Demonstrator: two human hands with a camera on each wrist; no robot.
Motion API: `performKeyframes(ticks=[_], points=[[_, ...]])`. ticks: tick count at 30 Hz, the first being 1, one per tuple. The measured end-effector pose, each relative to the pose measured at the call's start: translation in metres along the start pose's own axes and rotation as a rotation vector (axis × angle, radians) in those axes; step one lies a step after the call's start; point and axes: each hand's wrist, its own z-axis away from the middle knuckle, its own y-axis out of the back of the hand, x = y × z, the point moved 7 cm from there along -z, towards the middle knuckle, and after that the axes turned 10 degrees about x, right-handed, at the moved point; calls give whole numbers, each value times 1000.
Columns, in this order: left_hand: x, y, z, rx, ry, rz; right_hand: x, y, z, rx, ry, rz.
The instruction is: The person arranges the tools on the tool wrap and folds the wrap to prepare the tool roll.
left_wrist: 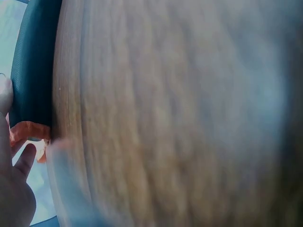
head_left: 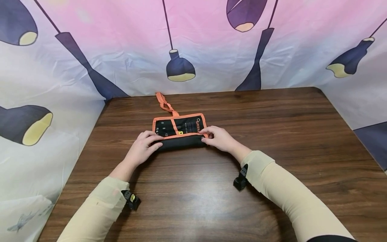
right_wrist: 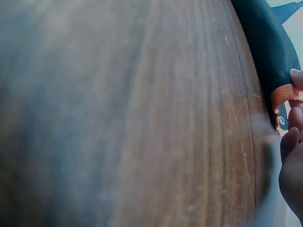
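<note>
A black tool roll (head_left: 181, 143) with orange edging lies on the table, its near side folded into a thick roll. White numbers, orange lettering and a small yellow mark show on its flat far part. At the left end, my left hand (head_left: 142, 147) holds the folded edge, fingers on top and thumb at the front. My right hand (head_left: 222, 138) pinches the right end between thumb and fingers. The left wrist view shows the dark roll (left_wrist: 35, 61) with its orange end trim beside the fingers. In the right wrist view, fingertips (right_wrist: 296, 75) press on the roll by the orange binding.
An orange strap (head_left: 163, 102) runs from the tool roll's far edge towards the back of the brown wooden table (head_left: 287, 134). A cloth backdrop with printed lamps (head_left: 180, 67) hangs behind the table and along its sides.
</note>
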Motion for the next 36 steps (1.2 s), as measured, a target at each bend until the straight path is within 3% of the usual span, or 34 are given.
performKeyframes(ticks=[4,7,17,21,30,36], points=[[-4,-4,1,-89,41,-10,1,1,-1,-1,-12,-7],[-5,-6,1,-120,49,-22,1,1,-1,-8,-19,-11],[-1,-3,-3,-52,-20,-63,1,3,-2,-4,-21,-14],[0,-4,-3,-54,-26,-80,2,2,-1,-17,-26,11],[2,-6,-5,-56,-48,-98,-8,3,-2,20,102,79],[4,-6,-5,-56,-47,-105,-13,2,-1,6,144,144]])
